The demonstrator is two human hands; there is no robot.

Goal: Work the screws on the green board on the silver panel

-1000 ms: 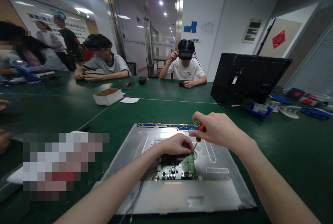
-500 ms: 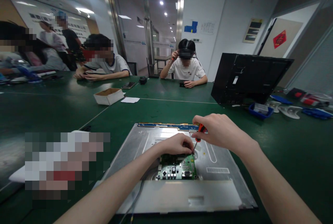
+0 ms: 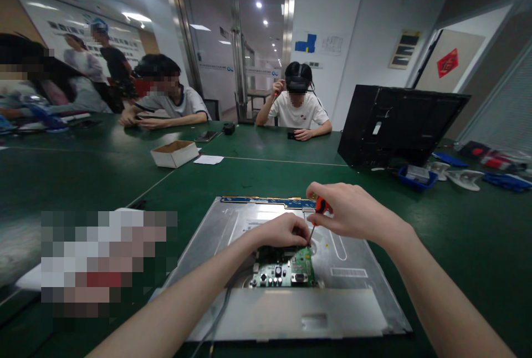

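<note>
Right hand (image 3: 353, 208): fingers clamped on red-black screwdriver (image 3: 320, 205), tip down at far right corner of green circuit board (image 3: 286, 274). Left hand (image 3: 279, 230): fingertips bunched at same corner, can't tell if gripping anything. Board sits toward near edge of LCD panel (image 3: 353, 255), flat on desk (image 3: 266, 178).

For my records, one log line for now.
right hand: holds screwdriver | left hand: at far edge of circuit board | metal panel: beneath board
</note>
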